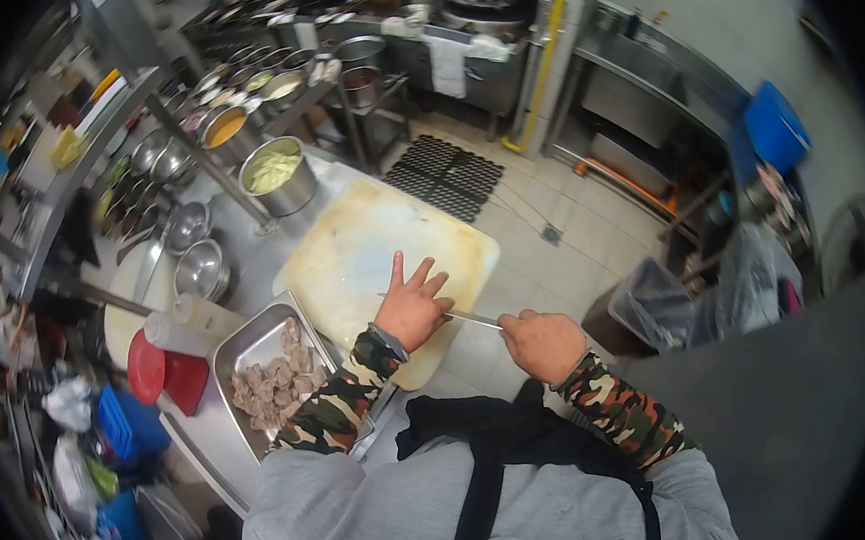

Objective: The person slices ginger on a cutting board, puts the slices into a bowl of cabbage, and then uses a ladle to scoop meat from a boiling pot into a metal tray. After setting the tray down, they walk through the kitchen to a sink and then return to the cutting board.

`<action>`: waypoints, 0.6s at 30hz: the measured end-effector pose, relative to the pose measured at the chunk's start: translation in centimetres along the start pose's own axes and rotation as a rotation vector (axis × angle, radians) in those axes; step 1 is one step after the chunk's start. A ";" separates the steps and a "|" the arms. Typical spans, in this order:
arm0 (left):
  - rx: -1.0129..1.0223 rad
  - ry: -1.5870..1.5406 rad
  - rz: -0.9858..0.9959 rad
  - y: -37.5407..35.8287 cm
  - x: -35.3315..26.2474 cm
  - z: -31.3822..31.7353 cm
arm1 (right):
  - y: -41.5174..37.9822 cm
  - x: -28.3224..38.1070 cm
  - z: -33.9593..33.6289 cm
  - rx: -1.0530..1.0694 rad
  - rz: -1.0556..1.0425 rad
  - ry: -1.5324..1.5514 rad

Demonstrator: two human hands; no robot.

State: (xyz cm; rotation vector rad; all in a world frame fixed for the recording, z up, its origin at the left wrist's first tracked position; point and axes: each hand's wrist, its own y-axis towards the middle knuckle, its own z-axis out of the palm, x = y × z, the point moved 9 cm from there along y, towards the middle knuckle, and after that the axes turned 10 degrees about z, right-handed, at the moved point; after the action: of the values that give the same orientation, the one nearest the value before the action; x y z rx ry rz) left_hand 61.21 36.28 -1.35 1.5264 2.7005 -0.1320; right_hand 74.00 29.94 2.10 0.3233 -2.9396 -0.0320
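Note:
My right hand [543, 345] is closed around the handle of a knife [474, 319], whose blade points left toward my other hand. Fingers spread, my left hand [412, 307] is over the near right part of a large, stained white cutting board [351, 246]; its fingertips are by the blade. Whether the blade touches them cannot be made out. Left of the board, a steel tray [250, 355] holds pieces of cooked-looking meat [278, 386], partly behind my left sleeve.
A steel pot [291, 188] of pale green cut vegetables stands behind the board. Squeeze bottles [176, 331], a red container [184, 380] and steel bowls [200, 269] are at the left. A lined bin [646, 305] stands on the right, and a black mat [443, 177] lies on the floor.

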 end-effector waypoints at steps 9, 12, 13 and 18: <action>-0.396 -0.153 -0.860 -4.3 0.6 3.1 | 12.9 -6.3 1.7 0.161 -0.435 0.050; -0.305 -0.158 -1.075 -6.9 -2.8 4.8 | 16.3 -5.4 2.1 0.207 -0.558 0.037; -0.254 -0.244 -1.150 -8.0 -3.5 5.7 | 17.5 -4.9 1.8 0.219 -0.543 0.009; -0.429 -0.308 -1.466 -12.0 -6.4 7.8 | 21.6 -0.9 2.8 0.314 -0.744 -0.082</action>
State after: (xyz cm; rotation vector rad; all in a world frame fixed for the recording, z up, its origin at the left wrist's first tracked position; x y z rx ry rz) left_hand 54.16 23.91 -8.00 -0.6554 2.6532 0.1607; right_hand 69.77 51.26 0.06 1.4592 -2.7083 0.3213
